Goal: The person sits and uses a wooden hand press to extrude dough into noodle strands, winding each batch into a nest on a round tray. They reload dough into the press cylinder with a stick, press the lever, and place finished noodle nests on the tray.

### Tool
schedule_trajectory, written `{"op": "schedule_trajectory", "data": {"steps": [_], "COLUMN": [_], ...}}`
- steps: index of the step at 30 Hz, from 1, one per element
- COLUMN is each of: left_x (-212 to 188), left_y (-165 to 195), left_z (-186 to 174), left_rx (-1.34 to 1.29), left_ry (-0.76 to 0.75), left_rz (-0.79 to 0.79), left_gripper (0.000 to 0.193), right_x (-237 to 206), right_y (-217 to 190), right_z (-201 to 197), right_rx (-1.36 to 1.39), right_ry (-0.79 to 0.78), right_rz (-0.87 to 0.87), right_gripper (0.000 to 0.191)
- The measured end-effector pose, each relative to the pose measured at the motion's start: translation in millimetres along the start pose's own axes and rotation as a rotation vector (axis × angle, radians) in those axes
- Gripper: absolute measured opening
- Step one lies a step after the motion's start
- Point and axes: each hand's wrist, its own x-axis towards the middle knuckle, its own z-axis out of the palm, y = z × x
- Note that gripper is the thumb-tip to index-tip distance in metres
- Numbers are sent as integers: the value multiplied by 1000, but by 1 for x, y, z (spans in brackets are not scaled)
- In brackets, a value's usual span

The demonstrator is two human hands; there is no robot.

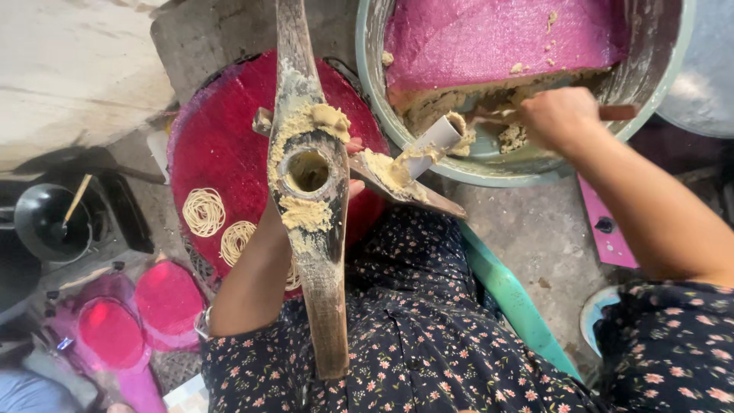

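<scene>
The wooden press (310, 191) lies at centre across the round mat (222, 145), with two noodle coils (204, 212) on the mat at its nine o'clock. The dough basin (520, 84) sits at two o'clock, and a pan (50, 222) lies far out at nine o'clock.

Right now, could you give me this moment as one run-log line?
left hand: under wooden press | right hand: holds scraper in dough bowl | noodle coils on red tray

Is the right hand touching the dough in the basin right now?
Cannot tell. In the head view the right hand sits over the dough inside the basin, gripping a stick-like tool; the hand itself hides any contact.
</scene>
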Motion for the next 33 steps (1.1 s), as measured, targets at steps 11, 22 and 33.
{"op": "schedule_trajectory", "data": {"steps": [11, 22, 33], "left_x": [-7, 2, 1], "left_y": [-4, -6, -6], "left_z": [-5, -1, -9], "left_rx": [-97, 31, 74], "left_ry": [-40, -17, -6], "left_rz": [62, 75, 79], "left_gripper": [45, 41, 44], "right_x": [-30, 18, 4], "right_y": [17, -33, 9], "right_z": [-27, 34, 1], "right_rx": [29, 241, 23], "right_ry": [-118, 13, -32], "right_rz": [95, -20, 43], "right_gripper": [38, 42, 35]}}
